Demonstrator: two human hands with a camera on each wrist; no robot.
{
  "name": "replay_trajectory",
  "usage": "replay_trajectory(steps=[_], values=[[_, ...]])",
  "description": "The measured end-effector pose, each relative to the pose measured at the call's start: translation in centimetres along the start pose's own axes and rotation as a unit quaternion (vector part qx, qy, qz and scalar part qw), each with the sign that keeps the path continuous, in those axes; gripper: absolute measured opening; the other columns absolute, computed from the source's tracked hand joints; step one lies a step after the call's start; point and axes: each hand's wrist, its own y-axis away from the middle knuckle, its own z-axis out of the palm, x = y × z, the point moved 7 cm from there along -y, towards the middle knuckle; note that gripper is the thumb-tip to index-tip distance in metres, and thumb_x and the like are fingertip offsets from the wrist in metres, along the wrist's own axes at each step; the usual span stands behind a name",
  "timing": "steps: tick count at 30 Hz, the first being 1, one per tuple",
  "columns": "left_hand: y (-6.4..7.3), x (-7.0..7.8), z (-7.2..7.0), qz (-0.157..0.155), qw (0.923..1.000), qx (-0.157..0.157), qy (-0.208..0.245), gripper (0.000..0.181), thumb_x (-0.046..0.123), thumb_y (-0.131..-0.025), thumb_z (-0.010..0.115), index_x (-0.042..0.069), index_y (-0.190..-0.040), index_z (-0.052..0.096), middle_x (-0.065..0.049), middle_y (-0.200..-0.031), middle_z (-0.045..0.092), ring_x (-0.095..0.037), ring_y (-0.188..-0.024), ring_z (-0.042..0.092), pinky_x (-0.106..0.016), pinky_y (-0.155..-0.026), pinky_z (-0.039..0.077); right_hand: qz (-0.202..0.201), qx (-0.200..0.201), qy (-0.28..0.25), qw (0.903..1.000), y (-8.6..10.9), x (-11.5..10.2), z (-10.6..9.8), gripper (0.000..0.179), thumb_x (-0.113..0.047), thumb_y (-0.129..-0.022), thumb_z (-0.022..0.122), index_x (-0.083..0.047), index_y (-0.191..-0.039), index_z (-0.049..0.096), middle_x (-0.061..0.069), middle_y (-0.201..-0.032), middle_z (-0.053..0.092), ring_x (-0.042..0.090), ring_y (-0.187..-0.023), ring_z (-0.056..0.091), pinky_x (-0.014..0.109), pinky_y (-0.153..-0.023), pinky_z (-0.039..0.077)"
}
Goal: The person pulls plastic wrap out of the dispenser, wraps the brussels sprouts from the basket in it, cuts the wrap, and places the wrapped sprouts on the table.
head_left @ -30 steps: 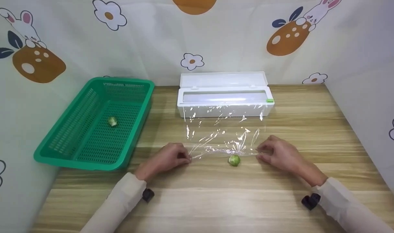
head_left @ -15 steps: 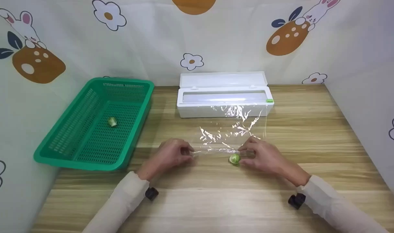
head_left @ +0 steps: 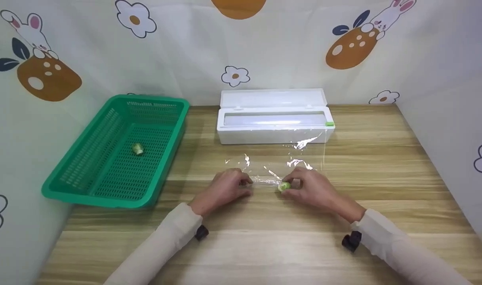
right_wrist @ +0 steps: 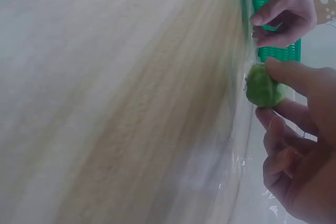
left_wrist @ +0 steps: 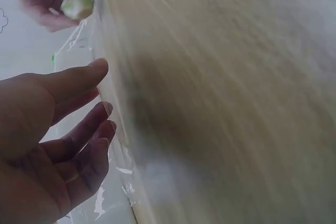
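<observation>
The sprout (head_left: 284,187) is pinched between the thumb and fingers of the right hand (head_left: 315,189), at the near edge of the clear film (head_left: 296,162). At its nine o'clock, the fingers of the left hand (head_left: 225,188) are released, bent loosely beside that edge with the thumb apart. The film runs from the white box (head_left: 275,136) at twelve o'clock, its lid (head_left: 272,98) tipped back. Towards ten, the green basket (head_left: 98,201) holds a second sprout (head_left: 137,149). The bench (head_left: 241,253) shows streaky wood grain, paler and shinier at six o'clock. White cloth (head_left: 185,47), printed with rabbits, flowers and brown shapes, walls it at nine, twelve and three.
</observation>
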Motion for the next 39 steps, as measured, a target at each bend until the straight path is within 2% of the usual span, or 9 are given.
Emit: replay_trajectory(steps=[5, 9, 14, 19, 22, 24, 29, 32, 39], values=[[-0.9, 0.0, 0.9, -0.003, 0.9998, -0.019, 0.008, 0.024, 0.019, -0.087, 0.078, 0.010, -0.108, 0.076, -0.006, -0.096, 0.076, -0.017, -0.084, 0.068, -0.035, -0.078, 0.057, 0.033, 0.020, -0.013, 0.9992, -1.1, 0.4, -0.2, 0.033, -0.031, -0.085, 0.080, -0.013, -0.112, 0.074, 0.003, -0.108, 0.072, 0.019, -0.086, 0.064, 0.034, -0.075, 0.053], [-1.2, 0.4, 1.1, 0.011, 0.9995, -0.028, 0.010, 0.020, 0.016, -0.089, 0.075, 0.010, -0.108, 0.077, -0.005, -0.097, 0.077, -0.016, -0.085, 0.068, -0.034, -0.078, 0.056, 0.055, 0.029, -0.025, 0.9978, -1.8, 0.7, 0.1, 0.036, -0.031, -0.085, 0.079, -0.011, -0.115, 0.072, 0.006, -0.112, 0.073, 0.022, -0.090, 0.067, 0.040, -0.080, 0.056], [-1.2, 0.7, 1.1, 0.029, 0.9992, -0.026, 0.007, 0.012, 0.013, -0.089, 0.075, 0.012, -0.099, 0.080, -0.003, -0.098, 0.079, -0.018, -0.090, 0.072, -0.034, -0.083, 0.058, 0.066, 0.051, -0.026, 0.9962, -2.2, 1.0, 0.3, 0.040, -0.032, -0.084, 0.080, -0.009, -0.115, 0.072, 0.010, -0.113, 0.074, 0.029, -0.105, 0.069, 0.049, -0.094, 0.055], [-0.9, 0.6, 0.9, 0.029, 0.9993, -0.022, -0.008, 0.018, 0.016, -0.088, 0.076, 0.011, -0.105, 0.078, -0.005, -0.097, 0.078, -0.017, -0.085, 0.071, -0.032, -0.078, 0.058, 0.065, 0.057, -0.035, 0.9956, -2.2, 1.3, 0.2, 0.045, -0.033, -0.083, 0.081, -0.006, -0.118, 0.070, 0.012, -0.112, 0.075, 0.031, -0.106, 0.070, 0.050, -0.097, 0.053], [-0.3, 0.1, 0.5, 0.018, 0.9996, -0.021, -0.004, 0.024, 0.016, -0.086, 0.077, 0.009, -0.109, 0.076, -0.007, -0.095, 0.076, -0.017, -0.083, 0.070, -0.034, -0.077, 0.058, 0.062, 0.057, -0.035, 0.9958, -1.5, 1.8, -0.4, 0.044, -0.034, -0.084, 0.079, -0.006, -0.117, 0.070, 0.012, -0.115, 0.074, 0.031, -0.107, 0.069, 0.050, -0.097, 0.053], [0.2, -0.4, 0.1, 0.008, 0.9998, -0.018, 0.003, 0.027, 0.015, -0.085, 0.079, 0.007, -0.110, 0.075, -0.007, -0.095, 0.076, -0.019, -0.084, 0.070, -0.036, -0.078, 0.058, 0.059, 0.051, -0.029, 0.9965, -0.9, 2.4, -0.8, 0.041, -0.033, -0.085, 0.079, -0.007, -0.116, 0.071, 0.012, -0.115, 0.073, 0.028, -0.100, 0.069, 0.047, -0.090, 0.056], [1.7, -1.9, -1.2, -0.018, 0.9997, -0.006, 0.015, 0.028, 0.017, -0.081, 0.083, 0.007, -0.106, 0.075, -0.006, -0.092, 0.075, -0.018, -0.084, 0.069, -0.037, -0.079, 0.058, 0.044, 0.028, -0.007, 0.9986, 1.1, 4.1, -2.1, 0.034, -0.029, -0.083, 0.081, -0.009, -0.110, 0.073, 0.008, -0.107, 0.072, 0.015, -0.079, 0.062, 0.028, -0.071, 0.052], [2.4, -2.6, -1.7, -0.026, 0.9996, -0.006, 0.012, 0.024, 0.018, -0.080, 0.085, 0.008, -0.099, 0.076, -0.003, -0.088, 0.073, -0.015, -0.081, 0.067, -0.035, -0.076, 0.057, 0.043, 0.018, 0.001, 0.9989, 2.1, 5.1, -2.9, 0.034, -0.030, -0.080, 0.084, -0.011, -0.107, 0.074, 0.003, -0.101, 0.071, 0.013, -0.078, 0.060, 0.024, -0.069, 0.049], [3.3, -3.7, -1.8, -0.030, 0.9994, -0.012, 0.009, 0.011, 0.015, -0.080, 0.083, 0.013, -0.091, 0.080, 0.000, -0.084, 0.073, -0.011, -0.078, 0.063, -0.032, -0.074, 0.055, 0.032, 0.003, 0.040, 0.9987, 3.6, 7.0, -3.5, 0.026, -0.027, -0.079, 0.084, -0.015, -0.099, 0.076, -0.002, -0.093, 0.068, 0.013, -0.082, 0.060, 0.030, -0.073, 0.050]])
